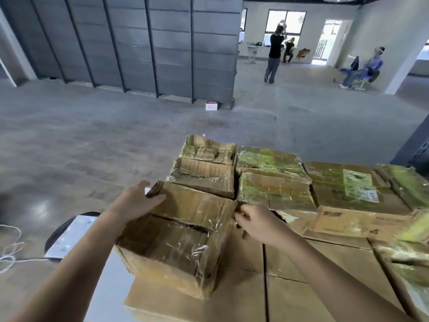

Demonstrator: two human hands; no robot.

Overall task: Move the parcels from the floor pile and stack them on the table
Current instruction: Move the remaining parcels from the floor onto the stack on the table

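**Taped box** (176, 231): brown cardboard wrapped in clear tape, flaps closed, contents not visible. It stands on a layer of flat cartons (290, 270) covering the table (111, 289), toward the near left corner.

**Left hand** (139, 201): fingers fairly straight, laid over the box's far left top corner and pressing on it.

**Right hand** (257, 223): fingers curled, pinching the box's far right top edge.

**Dented box** (209, 148): top caved in, taped shut, at the far left of the table load. A second small box (204, 177) lies between it and the taped box.

**Greenish boxes** (274, 191): two, tape-wrapped and closed, just right of those.

**Wide box** (336, 201): further right, sealed, bearing a printed label (359, 184). More wrapped parcels sit at the right edge, blurred.

**Floor:** a small white-and-red box (211, 105) at the foot of a grey partition (139, 43), and a white cord (9, 254) at left. Whether any box holds anything cannot be told.
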